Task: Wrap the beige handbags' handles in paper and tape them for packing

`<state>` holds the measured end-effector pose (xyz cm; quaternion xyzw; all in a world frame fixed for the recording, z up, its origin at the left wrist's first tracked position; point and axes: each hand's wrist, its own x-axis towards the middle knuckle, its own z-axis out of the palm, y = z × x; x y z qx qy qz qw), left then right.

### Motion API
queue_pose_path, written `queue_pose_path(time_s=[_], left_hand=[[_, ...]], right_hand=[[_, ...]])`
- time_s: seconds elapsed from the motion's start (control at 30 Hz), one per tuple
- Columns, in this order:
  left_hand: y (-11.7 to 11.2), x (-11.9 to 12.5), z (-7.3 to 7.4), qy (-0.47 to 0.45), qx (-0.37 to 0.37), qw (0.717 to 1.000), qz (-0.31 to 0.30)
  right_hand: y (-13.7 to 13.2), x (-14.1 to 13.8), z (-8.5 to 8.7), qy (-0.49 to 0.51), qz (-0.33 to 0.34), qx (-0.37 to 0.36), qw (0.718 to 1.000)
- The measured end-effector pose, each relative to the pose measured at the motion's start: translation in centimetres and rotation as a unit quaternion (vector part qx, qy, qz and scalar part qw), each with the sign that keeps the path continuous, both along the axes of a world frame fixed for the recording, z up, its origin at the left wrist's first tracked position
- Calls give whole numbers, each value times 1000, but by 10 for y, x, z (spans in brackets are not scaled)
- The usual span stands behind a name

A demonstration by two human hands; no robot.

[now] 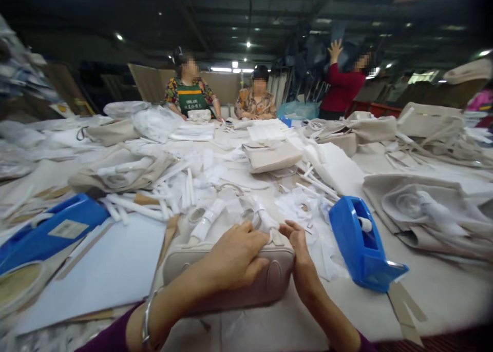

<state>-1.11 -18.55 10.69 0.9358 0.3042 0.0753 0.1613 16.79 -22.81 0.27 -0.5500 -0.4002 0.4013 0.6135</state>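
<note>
A beige handbag (227,290) stands on the table right in front of me, its handles (208,219) wrapped in white material. My left hand (234,252) reaches across the bag's front and top edge, fingers bent at the base of the right handle; its fingertips are partly hidden. At the bag's right end, my right hand (302,252) grips the side and upper corner, fingers beside a small beige tab (275,237). The bag's far side is out of sight.
Blue tape dispensers (356,244) stand to the right and left. White sheets (103,265), white tubes (134,207) and another beige bag (271,157) cover the table. Beige bag pieces (423,213) are piled at right. Across the table are several people (256,98), one with a raised hand.
</note>
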Motion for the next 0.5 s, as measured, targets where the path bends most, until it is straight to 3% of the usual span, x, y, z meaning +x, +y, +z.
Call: queue_pose_path(time_s=[0.07,0.17,0.3,0.4,0.43,0.5], left_hand=[[-1,-2,-7,-12,28,999,-12],[-6,-3,-16,-30,75,996,-28],[-21,-22,-17,-93,120,988,28],[-36,-64,-24,-213,87,958,170],[-40,-81,-30,-258,62,933,244],[-47,-112,-47,-339,-10,856,391]], right_hand=[[-1,1,3,-61,25,13,998],[-1,5,18,-173,118,-8,978],[2,12,27,-162,137,-71,975],[3,19,18,-143,131,-91,977],[3,21,14,-156,127,-96,975],[2,23,9,-194,114,-101,969]])
